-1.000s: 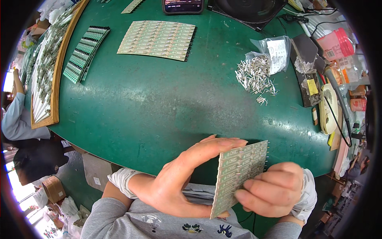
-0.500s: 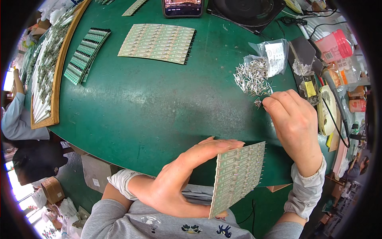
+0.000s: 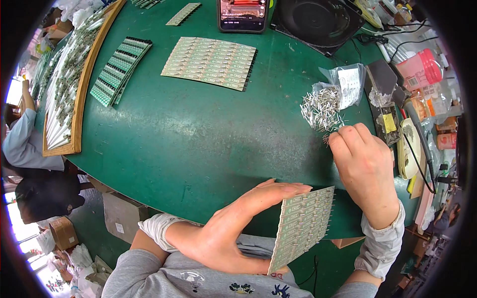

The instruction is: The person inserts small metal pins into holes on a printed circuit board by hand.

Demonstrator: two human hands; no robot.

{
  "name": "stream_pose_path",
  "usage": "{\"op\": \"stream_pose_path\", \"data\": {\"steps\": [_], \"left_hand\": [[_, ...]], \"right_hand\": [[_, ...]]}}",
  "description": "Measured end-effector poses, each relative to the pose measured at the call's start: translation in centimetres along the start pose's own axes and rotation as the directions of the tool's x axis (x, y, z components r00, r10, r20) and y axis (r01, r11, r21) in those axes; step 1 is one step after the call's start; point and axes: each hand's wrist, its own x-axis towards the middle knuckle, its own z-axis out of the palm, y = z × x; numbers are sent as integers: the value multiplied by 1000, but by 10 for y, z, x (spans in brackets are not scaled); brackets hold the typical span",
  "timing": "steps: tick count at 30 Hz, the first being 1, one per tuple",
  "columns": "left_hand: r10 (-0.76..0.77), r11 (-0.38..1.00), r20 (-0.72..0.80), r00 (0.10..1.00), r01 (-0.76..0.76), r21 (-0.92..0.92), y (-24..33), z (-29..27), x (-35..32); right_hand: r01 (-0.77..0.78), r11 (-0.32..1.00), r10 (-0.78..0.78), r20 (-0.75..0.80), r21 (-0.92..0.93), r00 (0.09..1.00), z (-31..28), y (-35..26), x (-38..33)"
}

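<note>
While left hand (image 3: 233,233) props panel (image 3: 302,226), right hand (image 3: 365,166) over pins (image 3: 320,107).

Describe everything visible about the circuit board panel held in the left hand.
The circuit board panel is a pale green rectangle printed with rows of small repeated units. Thin metal pins stick out along its right edge. It stands tilted on edge near the table's front rim, gripped by the left hand, fingers along its top edge. The right hand is clear of it.

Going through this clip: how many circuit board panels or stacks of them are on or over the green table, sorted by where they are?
Held in the left hand: 1 panel
Flat pale panel sheet on the green table: 1
Fanned green stack: 1
Strip at far edge: 1
Total: 4
</note>
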Motion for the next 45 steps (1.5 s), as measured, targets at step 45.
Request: {"op": "stream_pose_path", "data": {"steps": [45], "left_hand": [[-204, 976, 37, 978, 206, -65, 13, 1, 1]], "right_hand": [[91, 267, 119, -126, 959, 985, -26, -40, -20]]}}
